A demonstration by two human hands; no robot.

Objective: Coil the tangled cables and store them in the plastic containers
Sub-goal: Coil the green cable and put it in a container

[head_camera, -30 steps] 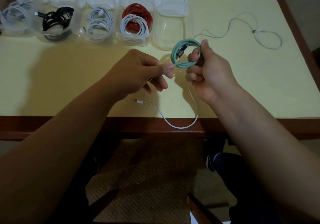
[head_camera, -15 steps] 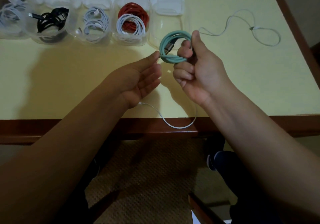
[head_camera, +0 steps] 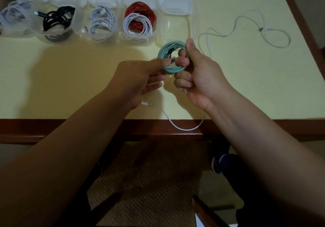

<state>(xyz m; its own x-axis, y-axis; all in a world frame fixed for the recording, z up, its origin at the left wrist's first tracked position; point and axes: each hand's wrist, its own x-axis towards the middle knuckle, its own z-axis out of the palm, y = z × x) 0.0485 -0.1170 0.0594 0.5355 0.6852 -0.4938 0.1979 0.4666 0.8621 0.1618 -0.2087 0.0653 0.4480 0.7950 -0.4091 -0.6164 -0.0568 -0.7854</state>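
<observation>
A single wide-angle view looks from the person's head forward and steeply down, close over the near edge of the table (head_camera: 52, 79). The left hand (head_camera: 140, 79) and right hand (head_camera: 198, 79) sit near the frame's middle, forearms running in from the bottom corners. The row of containers (head_camera: 173, 24) lies along the top edge, the floor below.

Containers (head_camera: 98, 17) line the table's (head_camera: 52, 79) far edge; loose cable (head_camera: 246, 30) apparently lies right.
</observation>
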